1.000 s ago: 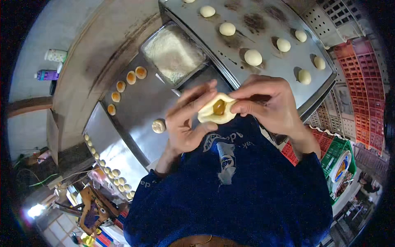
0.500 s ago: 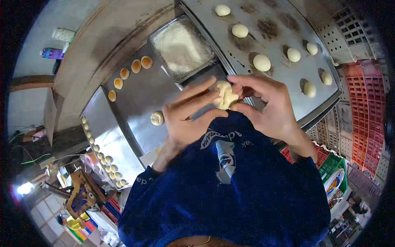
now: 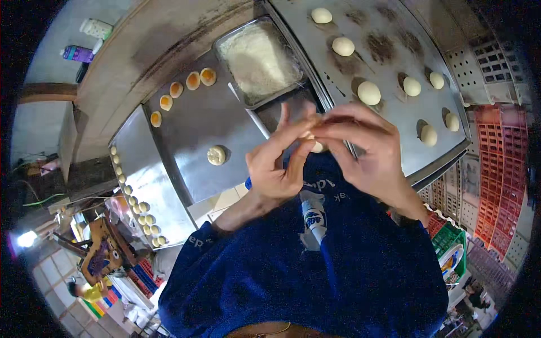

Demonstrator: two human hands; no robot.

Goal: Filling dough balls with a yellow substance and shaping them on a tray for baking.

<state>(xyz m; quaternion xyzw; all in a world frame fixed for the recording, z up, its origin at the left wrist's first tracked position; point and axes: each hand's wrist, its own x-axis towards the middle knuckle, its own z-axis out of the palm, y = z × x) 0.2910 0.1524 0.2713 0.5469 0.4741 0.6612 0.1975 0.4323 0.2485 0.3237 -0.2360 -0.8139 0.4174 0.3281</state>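
Observation:
Close in front of my chest, both hands meet over a small piece of pale dough (image 3: 317, 147), mostly covered by the fingers. My left hand (image 3: 276, 163) pinches its edge with thumb and forefinger. From the other side my right hand (image 3: 369, 141) closes on the same dough, its fingertips blurred by motion. To the left of them, one pleated dough ball (image 3: 216, 155) sits alone on a dark metal tray (image 3: 189, 135). Along that tray's far side lie several halved boiled eggs with orange yolks (image 3: 193, 80).
A square metal pan of flour (image 3: 256, 62) stands beyond my hands. Several smooth dough balls (image 3: 369, 93) rest on the large tray (image 3: 383, 112) at right. Rows of small dough balls (image 3: 145, 207) line another tray at far left. Red crates (image 3: 496, 169) stack at far right.
My fingers have drawn together over the dough, which showed open and creased before and is now mostly hidden. The whole view has shifted slightly.

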